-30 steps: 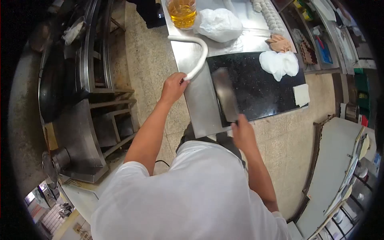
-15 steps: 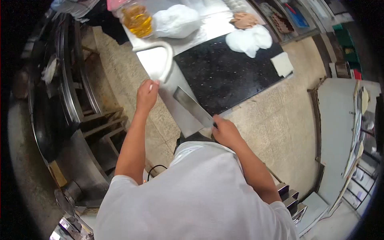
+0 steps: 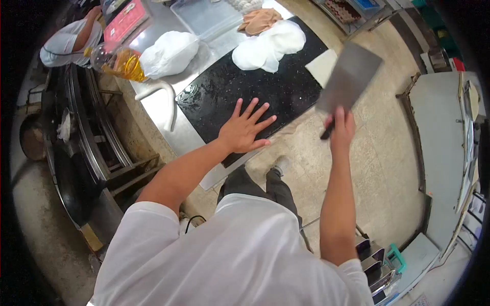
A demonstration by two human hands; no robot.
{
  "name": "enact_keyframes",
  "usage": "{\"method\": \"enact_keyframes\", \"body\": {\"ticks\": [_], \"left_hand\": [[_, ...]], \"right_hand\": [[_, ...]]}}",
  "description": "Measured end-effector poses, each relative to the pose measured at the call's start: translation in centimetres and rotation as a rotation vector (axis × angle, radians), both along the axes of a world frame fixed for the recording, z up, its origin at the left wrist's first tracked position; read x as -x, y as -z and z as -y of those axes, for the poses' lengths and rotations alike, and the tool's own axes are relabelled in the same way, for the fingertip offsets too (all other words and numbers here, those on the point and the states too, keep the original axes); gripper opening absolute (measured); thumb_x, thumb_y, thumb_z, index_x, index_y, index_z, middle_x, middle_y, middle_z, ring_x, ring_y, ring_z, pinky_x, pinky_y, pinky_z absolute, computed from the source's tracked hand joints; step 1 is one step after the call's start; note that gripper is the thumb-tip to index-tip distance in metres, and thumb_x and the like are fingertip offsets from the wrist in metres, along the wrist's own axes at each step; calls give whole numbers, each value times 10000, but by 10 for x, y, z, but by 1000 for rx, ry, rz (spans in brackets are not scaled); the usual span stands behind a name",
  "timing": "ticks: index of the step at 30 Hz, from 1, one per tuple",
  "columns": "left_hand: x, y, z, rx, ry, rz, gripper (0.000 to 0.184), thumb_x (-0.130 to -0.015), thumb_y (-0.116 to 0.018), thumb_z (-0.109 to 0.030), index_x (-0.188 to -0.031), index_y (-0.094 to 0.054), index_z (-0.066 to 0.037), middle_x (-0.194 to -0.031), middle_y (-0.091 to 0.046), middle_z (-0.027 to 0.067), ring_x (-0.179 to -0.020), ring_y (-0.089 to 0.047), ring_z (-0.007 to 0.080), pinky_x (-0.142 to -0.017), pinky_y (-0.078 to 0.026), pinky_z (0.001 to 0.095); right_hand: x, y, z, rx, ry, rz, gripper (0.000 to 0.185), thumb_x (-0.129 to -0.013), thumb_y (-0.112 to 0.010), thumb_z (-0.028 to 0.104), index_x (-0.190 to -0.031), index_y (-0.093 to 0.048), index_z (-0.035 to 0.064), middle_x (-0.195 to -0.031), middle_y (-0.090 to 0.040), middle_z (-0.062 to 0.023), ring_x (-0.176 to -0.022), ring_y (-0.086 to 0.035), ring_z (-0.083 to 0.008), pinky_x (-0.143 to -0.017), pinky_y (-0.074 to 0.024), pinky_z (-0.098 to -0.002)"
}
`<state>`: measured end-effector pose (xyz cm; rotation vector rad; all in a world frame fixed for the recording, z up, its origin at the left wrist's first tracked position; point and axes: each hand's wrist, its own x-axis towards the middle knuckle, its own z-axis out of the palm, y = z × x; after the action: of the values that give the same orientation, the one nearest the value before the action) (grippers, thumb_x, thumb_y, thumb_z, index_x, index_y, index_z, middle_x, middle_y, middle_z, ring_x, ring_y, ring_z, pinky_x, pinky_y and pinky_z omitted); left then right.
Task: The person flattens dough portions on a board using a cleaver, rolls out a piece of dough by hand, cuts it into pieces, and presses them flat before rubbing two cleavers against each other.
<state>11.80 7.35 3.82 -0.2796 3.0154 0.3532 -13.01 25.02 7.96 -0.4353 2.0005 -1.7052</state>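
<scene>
Now the left hand [image 3: 246, 130] has left the dough rope [image 3: 169, 107] loose on the desk [image 3: 188, 143], grip spread over the black slab [image 3: 293, 81], the right hand [image 3: 341, 131] clenching the cleaver [image 3: 352, 74]!

Slab [image 3: 293, 85] is showing black with pale specks. Cleaver blade [image 3: 352, 71] is reading grey, its handle [image 3: 327, 131] black. Rope-like strip [image 3: 170, 104], bag [image 3: 169, 53] and shirt [image 3: 240, 250] are showing plain white. I am noting tan on the cloth [image 3: 259, 21], gold in the bottle [image 3: 122, 62], pink on the box [image 3: 126, 21].

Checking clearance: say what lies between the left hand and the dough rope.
Head view: between left hand and dough rope, just black board and steel tabletop.
</scene>
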Motion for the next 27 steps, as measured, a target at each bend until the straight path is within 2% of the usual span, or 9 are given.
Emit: {"method": "enact_keyframes", "body": {"ticks": [2, 4, 7, 10, 12, 14, 21, 24, 27], "left_hand": [[5, 0, -4, -8, 4, 11, 733, -968, -456, -667, -1587, -357, -287, -1686, -207, 113, -1554, -145, 388, -1216, -65, 654], [17, 1, 5, 30, 9, -26, 727, -973, -466, -650, -1587, -357, -278, -1682, -217, 121, -1552, -158, 385, -1220, -78, 644], [15, 11, 0, -105, -82, -53, 712, -973, -496, -613, -1573, -386, -247, -1673, -240, 134, -1547, -185, 383, -1225, -111, 617], [11, 4, 10, -330, -181, -169, 698, -970, -508, -597, -1555, -419, -227, -1664, -264, 136, -1547, -194, 365, -1229, -127, 601], [0, -8, 10, -154, 119, -213, 699, -966, -509, -596, -1553, -423, -225, -1652, -291, 144, -1547, -201, 358, -1231, -121, 600], [-17, 2, 6, -160, 265, -119, 698, -960, -511, -608, -1542, -444, -229, -1643, -320, 129, -1546, -207, 355, -1232, -121, 601], [48, 18, 49, -74, 335, -169, 723, -920, -541, -644, -1511, -492, -230, -1615, -373, 99, -1531, -247, 345, -1229, -119, 614], [59, 16, 51, -1, 286, -249, 762, -910, -539, -659, -1534, -454, -229, -1618, -364, 108, -1530, -249, 347, -1230, -114, 612], [15, 4, 23, -70, 551, -24, 787, -915, -482, -685, -1546, -415, -220, -1632, -341, 108, -1537, -238, 335, -1224, -90, 644]], "right_hand": [[25, 43, 31, -7, 44, 434, 269, -1044, -557, 312, -971, -532, 54, -694, -566, -35, -543, -537, -136, -512, -457, -308], [30, 46, 37, -150, 67, 518, 247, -1038, -559, 300, -1001, -507, 62, -697, -563, -38, -516, -528, -142, -468, -454, -322], [-1, 36, 14, -217, 35, 445, 249, -1027, -573, 296, -935, -512, 74, -687, -553, -42, -483, -506, -142, -429, -417, -331], [-65, 31, -30, -584, -364, 198, 302, -1004, -601, 334, -1013, -621, 32, -792, -661, -104, -676, -643, -212, -612, -508, -367], [-120, 14, -41, -694, -683, 69, 397, -970, -637, 374, -1152, -672, 23, -953, -734, -178, -931, -703, -311, -839, -528, -432], [-164, 42, -48, -621, -867, 19, 408, -933, -678, 373, -1088, -674, -5, -935, -715, -243, -900, -693, -426, -810, -529, -474], [-94, 38, 15, -719, -851, 392, 407, -929, -694, 374, -1013, -673, -24, -770, -700, -144, -768, -697, -282, -641, -547, -422], [-89, 21, 27, -774, -804, 290, 392, -932, -697, 346, -1061, -666, -23, -836, -710, -138, -761, -697, -277, -583, -544, -397], [-152, 40, -36, -551, -858, 69, 484, -890, -748, 310, -1219, -606, -17, -1037, -706, -244, -883, -708, -392, -772, -562, -449]]}}
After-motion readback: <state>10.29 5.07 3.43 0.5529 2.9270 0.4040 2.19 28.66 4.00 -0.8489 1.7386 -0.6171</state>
